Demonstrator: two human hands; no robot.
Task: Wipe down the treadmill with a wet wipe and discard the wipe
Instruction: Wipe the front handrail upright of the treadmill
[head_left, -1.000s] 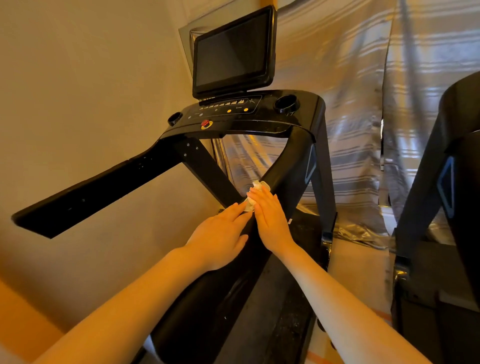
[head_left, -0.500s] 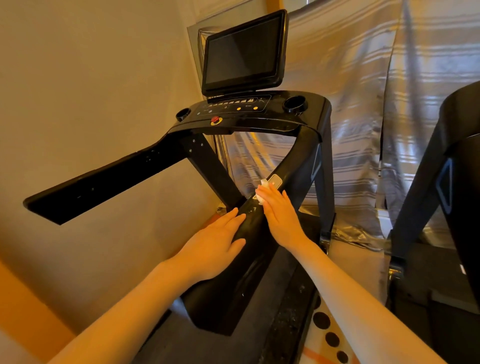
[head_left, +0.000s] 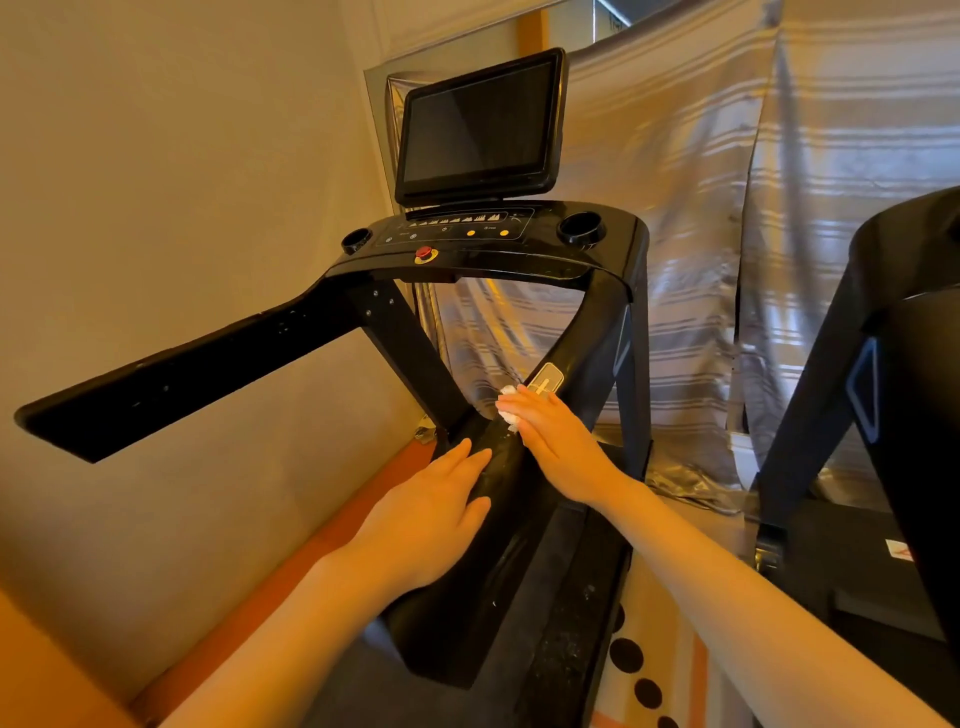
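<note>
A black treadmill (head_left: 488, 249) fills the middle of the head view, with a dark screen (head_left: 480, 127) above its console. Its right handrail (head_left: 571, 338) slopes down toward me. My right hand (head_left: 558, 447) lies flat on that rail with straight fingers and presses a crumpled white wet wipe (head_left: 508, 410) against it, just below a silver sensor plate (head_left: 545, 382). Most of the wipe is hidden under my fingers. My left hand (head_left: 431, 514) rests flat on the same rail lower down, fingers straight, holding nothing.
The left handrail (head_left: 182, 374) juts out toward a beige wall. Striped silvery curtains (head_left: 701, 208) hang behind. A second black machine (head_left: 893, 389) stands at the right. A patterned mat with dark dots (head_left: 639, 670) lies beside the treadmill deck (head_left: 566, 623).
My right hand has slid the wipe up the right handrail toward the silver plate. My left hand has stayed on the rail below it. The view has pulled back.
</note>
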